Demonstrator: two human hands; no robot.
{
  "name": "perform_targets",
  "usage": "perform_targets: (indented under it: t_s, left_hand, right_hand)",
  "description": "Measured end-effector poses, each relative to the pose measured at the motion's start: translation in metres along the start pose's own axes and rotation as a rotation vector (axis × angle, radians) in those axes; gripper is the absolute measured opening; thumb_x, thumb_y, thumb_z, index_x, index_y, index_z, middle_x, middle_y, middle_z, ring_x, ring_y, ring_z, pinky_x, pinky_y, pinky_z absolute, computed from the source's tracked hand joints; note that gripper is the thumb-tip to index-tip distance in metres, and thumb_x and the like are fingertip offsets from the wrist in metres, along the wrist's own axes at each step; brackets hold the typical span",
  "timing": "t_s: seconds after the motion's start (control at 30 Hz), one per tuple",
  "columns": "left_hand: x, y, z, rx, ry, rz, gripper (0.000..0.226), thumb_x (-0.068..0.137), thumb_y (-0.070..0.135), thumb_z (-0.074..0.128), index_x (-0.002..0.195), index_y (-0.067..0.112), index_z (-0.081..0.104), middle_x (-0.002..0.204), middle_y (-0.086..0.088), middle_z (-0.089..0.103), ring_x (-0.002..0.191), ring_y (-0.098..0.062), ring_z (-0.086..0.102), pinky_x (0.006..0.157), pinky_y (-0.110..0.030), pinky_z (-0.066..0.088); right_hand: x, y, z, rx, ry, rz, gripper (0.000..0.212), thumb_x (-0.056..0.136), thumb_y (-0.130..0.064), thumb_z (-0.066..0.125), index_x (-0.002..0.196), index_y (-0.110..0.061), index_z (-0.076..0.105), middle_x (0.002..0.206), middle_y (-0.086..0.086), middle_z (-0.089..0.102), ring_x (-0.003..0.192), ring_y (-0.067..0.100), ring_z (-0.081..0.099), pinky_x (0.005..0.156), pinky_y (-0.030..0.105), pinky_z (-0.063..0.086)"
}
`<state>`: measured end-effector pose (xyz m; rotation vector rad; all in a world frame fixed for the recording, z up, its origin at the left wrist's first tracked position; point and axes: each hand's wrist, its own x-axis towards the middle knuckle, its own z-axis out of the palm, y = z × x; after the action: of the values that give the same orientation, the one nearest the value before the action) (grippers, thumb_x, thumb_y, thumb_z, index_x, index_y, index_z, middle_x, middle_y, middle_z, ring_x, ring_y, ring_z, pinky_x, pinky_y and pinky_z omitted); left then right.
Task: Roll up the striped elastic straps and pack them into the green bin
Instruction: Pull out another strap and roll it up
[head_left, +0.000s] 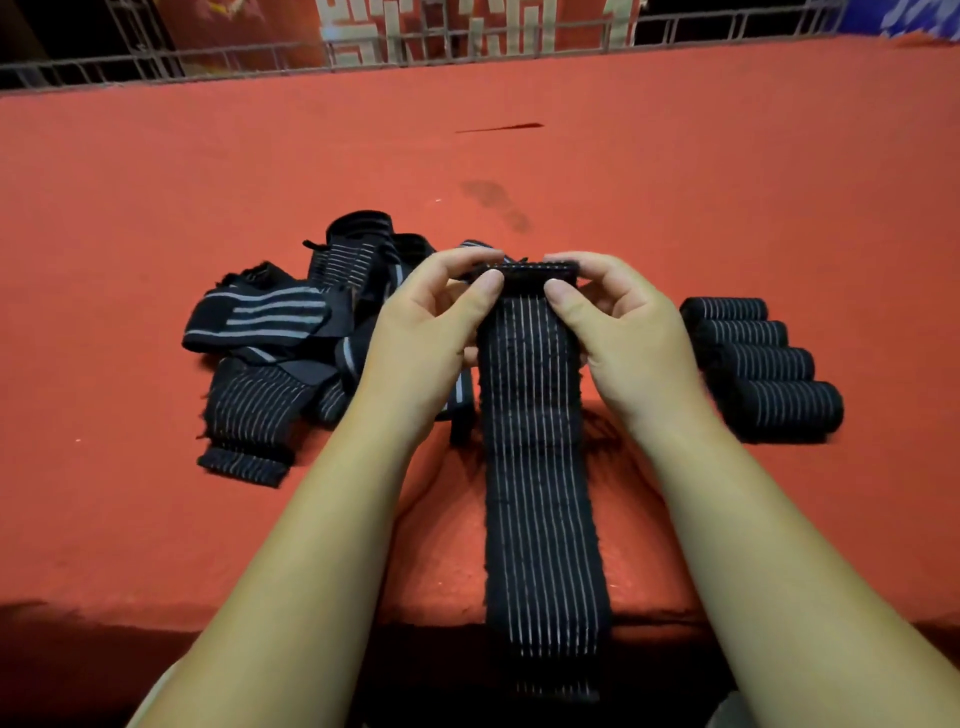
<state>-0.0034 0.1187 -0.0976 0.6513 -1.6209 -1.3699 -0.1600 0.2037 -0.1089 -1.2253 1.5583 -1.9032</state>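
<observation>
**Fingers and thumbs of both hands pinch the far end of one striped strap**

Fingers (470, 260) of the left hand (426, 327) curl over the far end of the striped strap (540, 493), with the thumb pressing it from the near side. The right hand (623, 327) grips the same end in the same way, so the two thumbs sit close together on a narrow, turned-over black edge.

From that pinched end, the striped strap runs straight back toward the person. Its long axis goes far to near, and its thin pale stripes follow its length. It lies flat on the red table (519, 156), crosses the near edge between the forearms and hangs down out of the light.

Just right of the striped strap, four rolled straps (763, 364) lie in a row on the table, each touching the next. Each looks longer left to right, with its stripes running the same way.

Left of the striped strap, partly behind the left hand, is a tangled pile of loose straps (280, 332). These are black with pale stripes and point in mixed directions.

Well beyond the striped strap, a wire railing (208, 62) runs along the far edge of the table.
</observation>
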Motion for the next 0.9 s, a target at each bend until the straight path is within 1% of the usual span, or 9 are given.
perform_targets:
  t_s: [0.2, 0.37, 0.43, 0.5, 0.6, 0.67, 0.73, 0.8, 0.9]
  left_hand:
    - [0.009, -0.011, -0.003, -0.023, -0.038, 0.000, 0.013, 0.107, 0.017, 0.066, 0.114, 0.021, 0.076, 0.094, -0.002, 0.073, 0.088, -0.015, 0.072, 0.067, -0.026, 0.055]
    - [0.007, -0.017, -0.006, 0.028, -0.050, -0.008, 0.013, 0.105, 0.017, 0.069, 0.111, 0.024, 0.079, 0.098, -0.015, 0.074, 0.092, -0.019, 0.070, 0.076, -0.032, 0.053]
    - [0.005, -0.016, -0.007, 0.043, -0.041, -0.012, 0.014, 0.103, 0.016, 0.071, 0.108, 0.025, 0.080, 0.099, -0.014, 0.077, 0.091, -0.019, 0.070, 0.077, -0.033, 0.053]
    - [0.003, -0.014, -0.007, 0.038, -0.035, -0.022, 0.015, 0.101, 0.012, 0.072, 0.105, 0.023, 0.081, 0.093, -0.003, 0.079, 0.089, -0.017, 0.072, 0.076, -0.031, 0.056]
    - [0.000, -0.015, -0.008, 0.004, -0.044, -0.031, 0.017, 0.099, 0.007, 0.073, 0.104, 0.020, 0.082, 0.100, -0.008, 0.081, 0.100, -0.024, 0.078, 0.089, -0.041, 0.063]
    - [-0.002, -0.016, -0.008, -0.004, -0.052, -0.037, 0.018, 0.099, 0.006, 0.073, 0.104, 0.020, 0.083, 0.104, -0.009, 0.082, 0.104, -0.025, 0.079, 0.088, -0.038, 0.062]
    - [-0.004, -0.016, -0.007, 0.007, -0.063, -0.042, 0.018, 0.098, 0.007, 0.074, 0.103, 0.023, 0.083, 0.101, -0.006, 0.082, 0.103, -0.021, 0.079, 0.084, -0.031, 0.060]
    - [-0.005, -0.016, -0.008, 0.024, -0.074, -0.040, 0.020, 0.097, 0.008, 0.075, 0.102, 0.026, 0.084, 0.099, -0.004, 0.081, 0.101, -0.019, 0.079, 0.083, -0.029, 0.059]
    - [-0.004, -0.017, -0.008, 0.016, -0.091, -0.045, 0.019, 0.098, 0.008, 0.075, 0.105, 0.023, 0.084, 0.103, -0.005, 0.081, 0.105, -0.021, 0.078, 0.089, -0.035, 0.061]
  right_hand:
    - [0.007, 0.010, -0.004, -0.024, -0.028, 0.036, 0.015, 0.103, -0.007, 0.068, 0.116, -0.012, 0.075, 0.074, -0.017, 0.072, 0.065, -0.005, 0.062, 0.058, 0.014, 0.048]
    - [0.006, 0.015, -0.011, -0.048, -0.074, 0.105, 0.014, 0.105, -0.011, 0.067, 0.116, -0.011, 0.075, 0.074, -0.011, 0.073, 0.064, 0.001, 0.064, 0.057, 0.022, 0.052]
    - [0.005, 0.015, -0.013, -0.042, -0.087, 0.136, 0.016, 0.105, -0.012, 0.066, 0.119, -0.009, 0.075, 0.071, -0.011, 0.072, 0.064, 0.002, 0.064, 0.058, 0.024, 0.052]
    - [0.002, 0.014, -0.014, -0.007, -0.099, 0.158, 0.017, 0.105, -0.012, 0.067, 0.120, -0.009, 0.075, 0.080, -0.006, 0.074, 0.069, 0.007, 0.066, 0.062, 0.028, 0.053]
    - [-0.003, 0.012, -0.014, 0.059, -0.112, 0.168, 0.020, 0.103, -0.019, 0.071, 0.120, -0.009, 0.076, 0.096, 0.013, 0.075, 0.082, 0.018, 0.065, 0.074, 0.037, 0.053]
    - [-0.004, 0.012, -0.014, 0.063, -0.103, 0.162, 0.022, 0.103, -0.022, 0.073, 0.118, -0.008, 0.077, 0.102, 0.022, 0.077, 0.085, 0.021, 0.066, 0.078, 0.042, 0.054]
    - [-0.005, 0.012, -0.016, 0.044, -0.088, 0.156, 0.021, 0.104, -0.023, 0.071, 0.116, -0.008, 0.078, 0.098, 0.018, 0.079, 0.082, 0.016, 0.068, 0.077, 0.038, 0.057]
    - [-0.006, 0.012, -0.017, 0.032, -0.090, 0.152, 0.020, 0.104, -0.023, 0.071, 0.115, -0.009, 0.078, 0.101, 0.021, 0.079, 0.082, 0.018, 0.069, 0.078, 0.042, 0.057]
    - [-0.006, 0.013, -0.018, 0.045, -0.105, 0.153, 0.017, 0.104, -0.017, 0.071, 0.116, -0.008, 0.077, 0.112, 0.030, 0.074, 0.088, 0.027, 0.067, 0.083, 0.049, 0.056]
